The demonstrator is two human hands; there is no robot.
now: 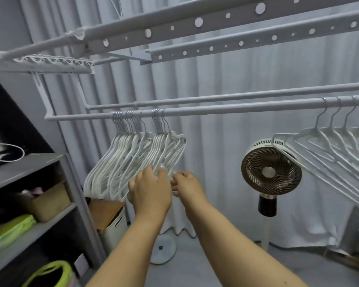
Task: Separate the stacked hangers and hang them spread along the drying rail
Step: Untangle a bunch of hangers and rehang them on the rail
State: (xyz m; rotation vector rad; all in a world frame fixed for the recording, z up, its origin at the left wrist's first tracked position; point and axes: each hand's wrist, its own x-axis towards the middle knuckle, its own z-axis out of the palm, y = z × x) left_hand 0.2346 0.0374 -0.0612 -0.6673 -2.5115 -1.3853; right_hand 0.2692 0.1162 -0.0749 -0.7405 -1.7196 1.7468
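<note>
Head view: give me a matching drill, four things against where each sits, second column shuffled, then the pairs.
Things:
1. bunched hangers
2. spread hangers
3. fan
4. green bag

Places:
A. on a stand, below the rail's right part
B. bottom left, by the shelf
C. left part of the rail, at both hands
D. right part of the rail, hooks apart

Pairs: 1-C, 2-D, 3-A, 4-B
</note>
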